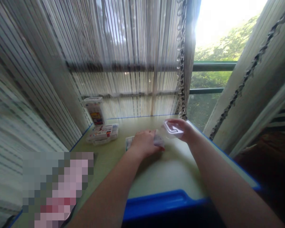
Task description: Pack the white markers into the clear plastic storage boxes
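Observation:
Near the middle of the table (171, 174), my left hand (144, 143) is closed around a clear plastic piece (158, 139), which shows past its fingers. A white-and-green printed edge (128, 142) sticks out at that hand's left side; whether it belongs to the same piece I cannot tell. To the right, my right hand (185, 129) grips a small clear plastic box (173, 128) with rounded corners, tilted and held just above the tabletop. Light glares off its face. The two plastic pieces are close together, and whether they touch is unclear.
At the back left, a clear case with a printed label (102, 132) lies flat, with another labelled clear case (95, 110) upright behind it. A blurred-out pink patch (68, 183) covers the left front. The table has a raised blue front edge (156, 202). Curtains (123, 63) hang behind.

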Motion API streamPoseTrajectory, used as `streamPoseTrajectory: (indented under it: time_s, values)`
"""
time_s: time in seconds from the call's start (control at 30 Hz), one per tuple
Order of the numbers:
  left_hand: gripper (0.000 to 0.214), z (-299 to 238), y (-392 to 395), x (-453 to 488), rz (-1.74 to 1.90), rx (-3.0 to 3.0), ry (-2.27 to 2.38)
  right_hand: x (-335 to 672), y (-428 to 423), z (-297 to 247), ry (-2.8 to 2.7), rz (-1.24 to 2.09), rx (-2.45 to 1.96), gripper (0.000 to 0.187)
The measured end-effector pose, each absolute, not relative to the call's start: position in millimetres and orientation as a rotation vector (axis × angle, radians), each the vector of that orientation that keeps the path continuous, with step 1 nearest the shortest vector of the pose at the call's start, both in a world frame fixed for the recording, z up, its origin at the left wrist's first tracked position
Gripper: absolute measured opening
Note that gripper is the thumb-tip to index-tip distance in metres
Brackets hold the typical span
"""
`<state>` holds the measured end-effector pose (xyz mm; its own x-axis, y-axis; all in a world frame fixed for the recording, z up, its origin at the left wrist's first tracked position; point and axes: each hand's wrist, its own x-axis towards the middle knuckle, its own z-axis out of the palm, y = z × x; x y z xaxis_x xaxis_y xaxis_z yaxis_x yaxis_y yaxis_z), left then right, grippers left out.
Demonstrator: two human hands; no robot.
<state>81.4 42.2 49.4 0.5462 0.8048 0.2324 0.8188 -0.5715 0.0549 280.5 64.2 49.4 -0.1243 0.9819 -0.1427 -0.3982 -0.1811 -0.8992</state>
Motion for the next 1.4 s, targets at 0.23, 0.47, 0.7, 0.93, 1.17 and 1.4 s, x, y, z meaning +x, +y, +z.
streamPoseTrajectory:
  time_s: [0.23, 0.47, 0.7, 0.93, 1.17, 1.4]
  values:
    - [0.073, 44, 51, 74, -0.546, -2.642, -1.273, 269, 49, 68, -0.892, 1.454, -0.928, 0.012]
    - [0.082, 40, 60, 67, -0.824, -2.522, -1.128, 263, 35, 84, -0.984, 1.37, -0.784, 0.018]
    - [0.083, 35, 61, 67, -1.03, -2.41, -0.923, 261, 35, 82, -1.08, 1.348, -0.688, 0.02]
    - [0.083, 34, 59, 68, -1.02, -2.394, -0.897, 258, 33, 83, -1.117, 1.329, -0.713, 0.023]
    - [0.082, 36, 55, 69, -0.933, -2.444, -0.994, 257, 30, 84, -1.13, 1.32, -0.753, 0.023]
    - [0.084, 36, 54, 71, -0.849, -2.448, -1.024, 257, 29, 84, -1.152, 1.283, -0.769, 0.024]
